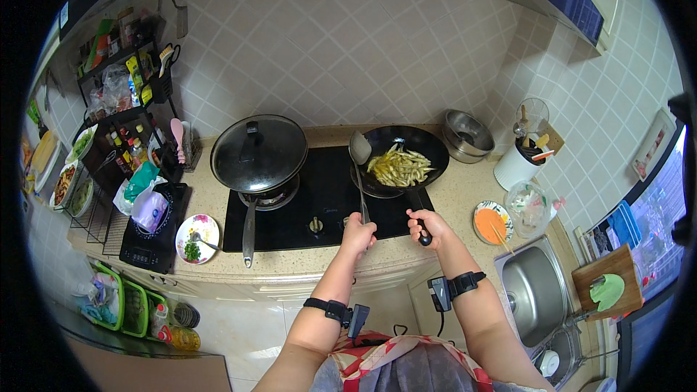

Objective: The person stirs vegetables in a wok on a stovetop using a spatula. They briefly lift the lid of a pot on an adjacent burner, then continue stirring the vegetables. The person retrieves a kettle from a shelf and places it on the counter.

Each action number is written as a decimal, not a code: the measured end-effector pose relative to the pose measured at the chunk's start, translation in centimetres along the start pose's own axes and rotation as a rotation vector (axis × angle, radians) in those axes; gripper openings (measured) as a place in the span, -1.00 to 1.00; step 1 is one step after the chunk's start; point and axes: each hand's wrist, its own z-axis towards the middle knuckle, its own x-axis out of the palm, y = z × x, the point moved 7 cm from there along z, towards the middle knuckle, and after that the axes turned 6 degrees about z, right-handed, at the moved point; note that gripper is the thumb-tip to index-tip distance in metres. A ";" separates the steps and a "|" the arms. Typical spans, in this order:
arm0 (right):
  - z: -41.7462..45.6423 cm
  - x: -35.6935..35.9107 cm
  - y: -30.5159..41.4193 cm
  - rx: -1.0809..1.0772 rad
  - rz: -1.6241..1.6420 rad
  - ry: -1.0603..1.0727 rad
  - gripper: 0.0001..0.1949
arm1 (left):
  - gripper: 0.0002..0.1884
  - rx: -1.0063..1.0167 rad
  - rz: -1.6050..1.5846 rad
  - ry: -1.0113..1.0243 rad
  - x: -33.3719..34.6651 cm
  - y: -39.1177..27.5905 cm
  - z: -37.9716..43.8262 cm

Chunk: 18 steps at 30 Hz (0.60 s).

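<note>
My left hand grips the handle of a metal wok spatula, whose blade is raised at the left rim of a black wok. My right hand is closed around the wok's black handle. Small whole fish, with some yellow on them, lie in a heap in the wok, over the right burner. A large lidded pan sits over the left burner, its handle pointing towards me. Left of the cooktop is a floral plate with chopped green herbs and a spoon.
Metal bowls stand behind the wok, right. A bowl of orange liquid with chopsticks is near the sink. A cutting board leans beyond it. A portable cooker and a black rack are at left; a range hood overhangs.
</note>
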 end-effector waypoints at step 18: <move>-0.1 -0.1 -0.1 0.016 0.002 -0.016 -0.85 | -0.79 -0.008 -0.069 0.014 0.2 -0.2 -0.1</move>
